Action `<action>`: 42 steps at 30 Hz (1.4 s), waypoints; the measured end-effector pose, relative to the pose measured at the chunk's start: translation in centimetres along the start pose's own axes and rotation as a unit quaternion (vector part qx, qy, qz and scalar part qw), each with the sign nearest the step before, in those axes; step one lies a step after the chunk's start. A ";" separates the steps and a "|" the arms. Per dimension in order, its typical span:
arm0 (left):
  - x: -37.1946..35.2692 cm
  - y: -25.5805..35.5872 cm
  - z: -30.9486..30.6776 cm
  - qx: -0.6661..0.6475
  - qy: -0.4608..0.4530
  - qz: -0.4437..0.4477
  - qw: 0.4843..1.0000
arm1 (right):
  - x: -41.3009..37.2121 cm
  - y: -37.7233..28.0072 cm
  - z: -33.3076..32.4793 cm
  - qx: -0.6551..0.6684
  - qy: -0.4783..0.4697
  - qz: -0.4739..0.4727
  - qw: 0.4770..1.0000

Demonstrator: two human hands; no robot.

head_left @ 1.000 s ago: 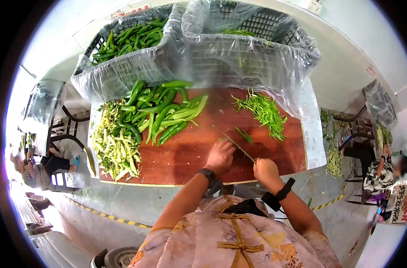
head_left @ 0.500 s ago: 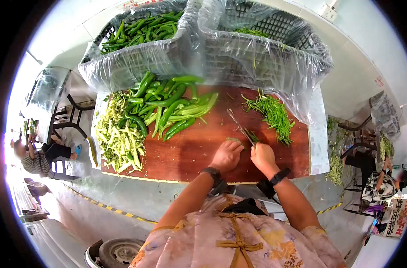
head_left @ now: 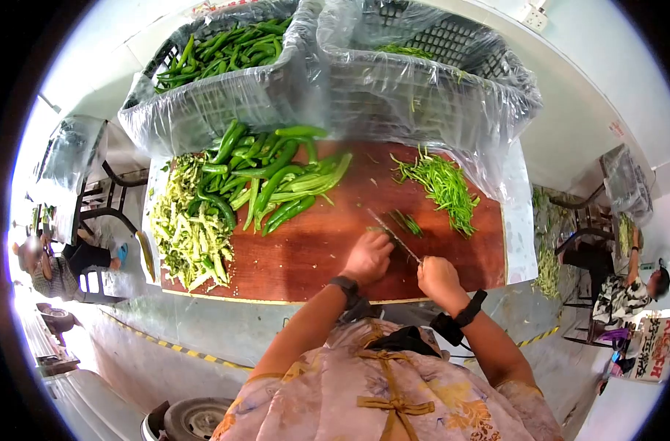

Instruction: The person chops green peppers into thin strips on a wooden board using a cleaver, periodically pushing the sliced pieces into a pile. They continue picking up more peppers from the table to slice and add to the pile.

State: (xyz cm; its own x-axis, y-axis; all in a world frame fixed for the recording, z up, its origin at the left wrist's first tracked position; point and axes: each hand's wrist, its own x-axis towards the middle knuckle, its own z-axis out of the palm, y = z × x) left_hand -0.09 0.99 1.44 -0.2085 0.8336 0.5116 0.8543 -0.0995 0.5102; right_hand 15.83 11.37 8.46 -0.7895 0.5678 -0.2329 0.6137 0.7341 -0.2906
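My right hand is closed round the handle of a knife, whose blade points up and left over the red-brown board. Left of the blade, my left hand has its fingers bent together on a green pepper piece, mostly hidden under them. Thin green strips lie just right of the blade. A heap of shredded green pepper rests farther up on the right. Whole and split green peppers lie at the upper left, beside a pile of pale cores.
Behind the board stand two plastic-lined crates, the left crate with green peppers and the right crate with some green shreds. A person sits far left, another person far right. A wheel is at lower left.
The knife and my right hand have shifted slightly right and down, away from the cut strips, which now show more fully. The whole view has moved a little.
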 end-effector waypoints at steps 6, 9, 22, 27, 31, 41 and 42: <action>0.0 -0.3 0.4 -0.028 0.000 0.001 1.000 | 5.4 -3.1 1.5 0.010 0.053 -0.025 0.998; -0.2 0.0 0.5 -0.017 0.015 -0.001 1.000 | 5.8 -2.3 1.4 0.040 0.077 -0.016 0.996; -0.1 0.2 0.0 -0.001 -0.025 -0.019 1.000 | -0.8 -0.5 0.8 0.026 0.042 -0.013 0.999; -0.2 0.1 0.0 -0.001 -0.006 -0.008 1.000 | -0.3 -1.4 -0.3 0.013 0.007 -0.018 1.000; 0.0 -0.3 0.3 -0.004 0.005 0.001 1.000 | 1.5 -1.6 0.0 0.016 -0.017 -0.005 1.000; -0.2 -0.1 0.6 -0.032 0.030 -0.005 0.999 | 4.5 -1.2 1.5 0.037 0.100 0.004 0.994; -0.5 -0.3 0.6 -0.039 0.027 -0.015 0.999 | 4.0 -1.2 1.2 0.031 0.104 0.005 0.994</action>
State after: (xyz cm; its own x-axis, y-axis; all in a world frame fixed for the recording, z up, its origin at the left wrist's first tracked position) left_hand 0.08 0.96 0.62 -0.2606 0.8069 0.5300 0.8078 -0.1184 0.5775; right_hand 11.97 12.32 6.76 -0.7634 0.6446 -0.0411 0.6159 0.7073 -0.3468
